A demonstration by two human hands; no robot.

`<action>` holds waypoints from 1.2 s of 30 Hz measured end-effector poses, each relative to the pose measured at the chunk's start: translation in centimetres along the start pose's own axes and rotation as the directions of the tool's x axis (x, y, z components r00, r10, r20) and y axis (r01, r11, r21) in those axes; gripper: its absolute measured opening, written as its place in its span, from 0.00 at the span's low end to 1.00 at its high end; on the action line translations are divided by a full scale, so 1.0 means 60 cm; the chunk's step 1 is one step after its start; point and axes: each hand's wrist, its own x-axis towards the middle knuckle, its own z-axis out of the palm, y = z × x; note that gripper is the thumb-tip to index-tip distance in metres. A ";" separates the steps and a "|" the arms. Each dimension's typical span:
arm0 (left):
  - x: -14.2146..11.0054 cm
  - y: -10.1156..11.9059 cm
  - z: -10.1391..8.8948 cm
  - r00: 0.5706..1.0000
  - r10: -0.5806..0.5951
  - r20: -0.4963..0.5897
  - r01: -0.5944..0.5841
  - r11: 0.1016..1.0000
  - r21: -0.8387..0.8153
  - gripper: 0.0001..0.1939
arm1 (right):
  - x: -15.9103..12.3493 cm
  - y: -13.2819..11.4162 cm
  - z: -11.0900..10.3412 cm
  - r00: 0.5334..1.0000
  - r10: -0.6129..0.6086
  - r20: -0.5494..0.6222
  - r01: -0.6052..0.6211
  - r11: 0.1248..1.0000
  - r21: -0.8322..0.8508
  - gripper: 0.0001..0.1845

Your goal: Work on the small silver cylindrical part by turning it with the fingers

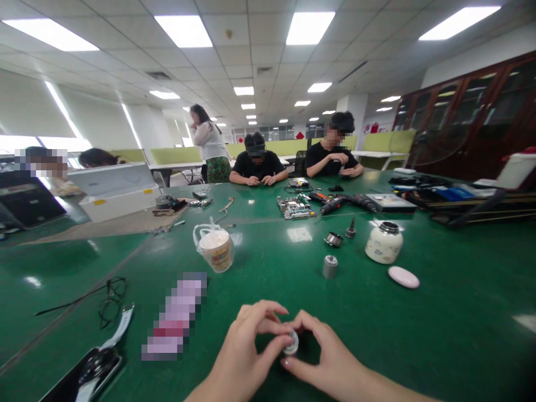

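A small round whitish-grey part (292,342) is between my two hands, just above the green table (377,335). My left hand (251,343) pinches it between thumb and fingers. On its other side my right hand (324,349) curls round it, with index finger and thumb at its edges. The fingers cover much of the part, so its exact kind does not show. Beyond my hands stands a grey metal cylinder (330,268), like a motor can. Behind that are an open metal ring-shaped housing (334,239) and a small dark part with a shaft (350,228).
A cream jar (383,245) and a pale pink oval object (403,277) stand right. A bagged paper cup (216,251), glasses (111,301) and a watch (98,363) lie left. Farther back are a circuit board (295,207), a power drill (333,204) and several people.
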 end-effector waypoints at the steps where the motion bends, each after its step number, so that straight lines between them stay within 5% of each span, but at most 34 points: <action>1: -0.002 -0.003 -0.002 0.999 0.025 0.020 -0.025 1.000 0.000 0.23 | 0.000 0.000 0.000 1.000 -0.001 -0.001 0.001 1.000 0.002 0.13; 5: -0.016 -0.023 0.005 0.982 0.177 0.062 -0.175 0.984 -0.041 0.48 | -0.003 -0.005 -0.006 1.000 -0.014 0.004 0.014 0.999 0.030 0.18; 10: -0.036 -0.055 0.049 1.000 -0.003 -0.015 0.000 0.989 -0.151 0.56 | -0.010 -0.014 -0.030 0.974 -0.228 0.004 0.226 0.966 0.127 0.35; 17: -0.033 -0.047 0.062 0.982 -0.190 0.006 0.185 0.949 -0.254 0.47 | -0.007 -0.018 -0.033 0.947 -0.320 -0.003 0.319 0.941 0.110 0.27; 23: -0.028 -0.043 0.055 0.980 -0.188 0.065 0.198 0.953 -0.229 0.42 | -0.002 -0.017 -0.039 0.955 -0.221 -0.198 0.238 0.969 0.068 0.14; 30: -0.027 -0.042 0.051 0.990 -0.126 0.057 0.134 0.977 -0.166 0.26 | -0.008 -0.037 -0.034 0.956 -0.293 -0.030 0.295 0.953 0.071 0.24; 36: -0.027 -0.039 0.046 0.986 -0.139 0.088 0.145 0.987 -0.071 0.19 | -0.007 -0.023 -0.042 0.944 -0.302 -0.134 0.297 0.953 -0.055 0.14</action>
